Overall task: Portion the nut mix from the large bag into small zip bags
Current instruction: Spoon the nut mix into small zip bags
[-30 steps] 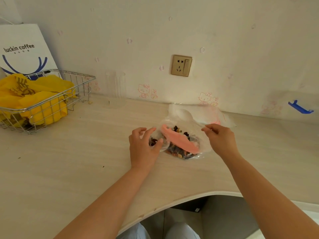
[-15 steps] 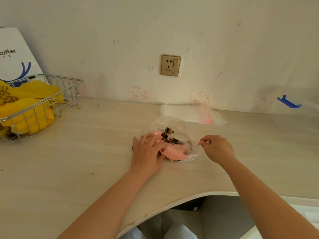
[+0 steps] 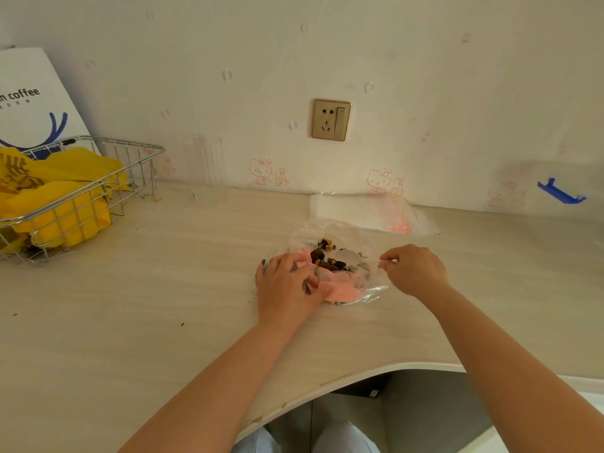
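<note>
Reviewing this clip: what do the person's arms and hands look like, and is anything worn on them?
Both forearms are bare right down to the picture's lower edge: no sleeves show. The left hand and the right hand wear no gloves, and no watch, bracelet or ring shows. Fingernails are too small to judge. Below the desk edge, light blue trousers cover the knees.

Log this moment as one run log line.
stage: handling nut mix bag | left hand: grips pink edge | right hand: pinches clear edge | small zip bags: behind, by wall
</note>
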